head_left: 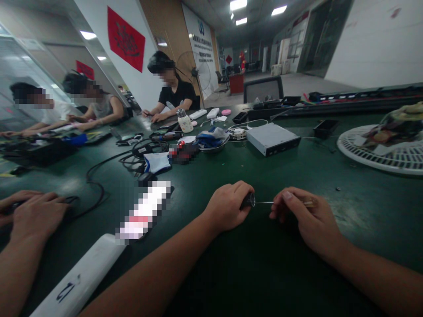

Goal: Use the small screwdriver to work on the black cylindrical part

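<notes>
a red paper sign (126, 38) on the pillar bears dark brush-like characters, too blurred to read, and a smaller red sign (85, 69) shows farther left. the white wall panel (202, 48) carries a blue logo above several lines of dark lettering, too small to make out. a bold black mark (68, 287) stands on the long white box (86, 273) at the lower left; its meaning cannot be told. the phone (145, 211) beside that box is pixelated, so its screen cannot be read.

the person's left hand (228, 206) is curled closed around a short black cylinder (247, 200), its round, shiny-rimmed end facing the right hand (310, 215). the right hand is partly closed, pinching a thin screwdriver (264, 202) by its yellowish handle, with the thumb on top. the metal shaft points at the cylinder's end; whether the tip goes inside cannot be told. the cylinder is just above or on the green table (257, 273), between the two hands.

a small black ring (337, 189) lies beyond the right hand, near a round white basket (350, 152). a grey metal box (272, 138) sits farther back. at the left edge, a co-worker's hand (41, 215) rests near a black cable (99, 193).
</notes>
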Available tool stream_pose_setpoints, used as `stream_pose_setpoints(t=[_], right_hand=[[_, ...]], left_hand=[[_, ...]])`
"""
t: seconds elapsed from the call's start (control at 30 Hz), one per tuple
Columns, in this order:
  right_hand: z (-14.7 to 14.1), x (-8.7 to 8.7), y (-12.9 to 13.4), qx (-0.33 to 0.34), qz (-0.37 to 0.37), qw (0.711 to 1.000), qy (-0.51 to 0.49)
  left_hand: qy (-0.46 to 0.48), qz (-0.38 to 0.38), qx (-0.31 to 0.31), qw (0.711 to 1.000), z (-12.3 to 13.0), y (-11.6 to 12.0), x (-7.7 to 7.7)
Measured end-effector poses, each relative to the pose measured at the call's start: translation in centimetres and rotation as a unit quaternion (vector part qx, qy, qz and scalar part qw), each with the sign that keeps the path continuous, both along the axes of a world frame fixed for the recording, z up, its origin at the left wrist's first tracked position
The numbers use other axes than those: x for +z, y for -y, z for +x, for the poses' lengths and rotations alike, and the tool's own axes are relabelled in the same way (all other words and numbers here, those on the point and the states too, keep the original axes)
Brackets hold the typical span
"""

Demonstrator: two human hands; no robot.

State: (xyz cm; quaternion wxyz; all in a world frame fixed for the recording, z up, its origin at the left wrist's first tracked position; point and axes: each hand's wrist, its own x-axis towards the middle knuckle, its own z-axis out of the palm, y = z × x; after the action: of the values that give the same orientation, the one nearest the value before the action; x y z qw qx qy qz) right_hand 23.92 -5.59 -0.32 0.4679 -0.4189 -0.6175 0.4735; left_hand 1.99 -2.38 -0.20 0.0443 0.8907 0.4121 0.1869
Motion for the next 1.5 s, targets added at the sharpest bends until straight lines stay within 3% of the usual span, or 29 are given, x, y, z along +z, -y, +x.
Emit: stream_pose_setpoints(t=[0.1, 0.27, 0.43, 0.6, 0.8, 1.03, 1.33, 1.5], right_hand=[[0.1, -0.11, -0.04, -0.013, -0.005, 1.0, -0.005], [0.12, -0.02, 0.01, 0.028, -0.003, 1.0, -0.012], [-0.03, 0.0, 0.01, -0.018, -0.002, 1.0, 0.001], [0.03, 0.2, 0.11, 0.03, 0.001, 1.0, -0.002], [-0.08, 0.39, 0.2, -0.015, 0.0, 1.0, 0.02], [-0.13, 0.35, 0.24, 0.029, 0.011, 0.999, 0.028], [0.05, 0.18, 0.15, -0.11, 0.018, 0.993, 0.036], [-0.05, 0.03, -0.1, -0.135, 0.032, 0.989, 0.044]], left_hand=[[0.004, -0.006, 0.0, 1.0, -0.02, 0.01, 0.01], [0.001, -0.005, 0.007, 1.0, -0.04, -0.01, -0.07], [-0.002, -0.004, 0.0, 1.0, -0.03, 0.03, -0.02], [0.0, 0.0, 0.002, 1.0, -0.03, 0.01, -0.06], [0.0, -0.001, -0.002, 1.0, -0.02, -0.02, -0.14], [0.0, 0.003, -0.009, 1.0, 0.0, -0.02, -0.03], [-0.007, 0.009, -0.006, 1.0, -0.01, 0.06, 0.16], [-0.002, 0.013, -0.013, 1.0, -0.03, 0.04, 0.27]])
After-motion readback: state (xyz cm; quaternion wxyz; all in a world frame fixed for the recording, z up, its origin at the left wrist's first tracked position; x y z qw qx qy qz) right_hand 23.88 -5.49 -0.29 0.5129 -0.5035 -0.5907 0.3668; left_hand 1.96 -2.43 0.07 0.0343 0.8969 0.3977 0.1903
